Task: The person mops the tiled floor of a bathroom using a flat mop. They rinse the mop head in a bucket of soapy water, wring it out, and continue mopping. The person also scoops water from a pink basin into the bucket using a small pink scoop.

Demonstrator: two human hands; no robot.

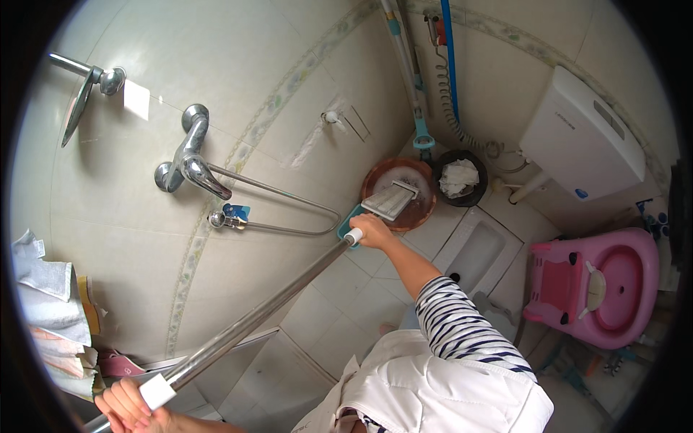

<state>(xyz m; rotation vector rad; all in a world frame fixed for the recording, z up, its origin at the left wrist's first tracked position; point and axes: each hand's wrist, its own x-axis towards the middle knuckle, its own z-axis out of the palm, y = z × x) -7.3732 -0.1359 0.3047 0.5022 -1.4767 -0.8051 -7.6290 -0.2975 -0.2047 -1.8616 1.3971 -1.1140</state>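
A long metal mop pole (pixel 270 303) slants across the view from lower left to the middle. My left hand (pixel 130 406) is closed around it beside a white plastic collar (pixel 157 392). Farther down, my right hand (pixel 371 229) grips the pole just past a white sleeve (pixel 354 236), close to the mop head. The flat mop head (pixel 391 201), whitish with a ribbed plate, is tilted over a reddish-brown basin (pixel 425 214). Its far end reaches into the sudsy water (pixel 384 177). How deep the mop head sits cannot be told.
A black bin (pixel 483 184) with crumpled white paper stands beside the basin. Right of it are a squat toilet (pixel 476 251), a white cistern (pixel 582 135) and a pink baby bathtub (pixel 647 270). A chrome shower mixer (pixel 197 162) with a looping hose (pixel 287 196) juts from the left wall.
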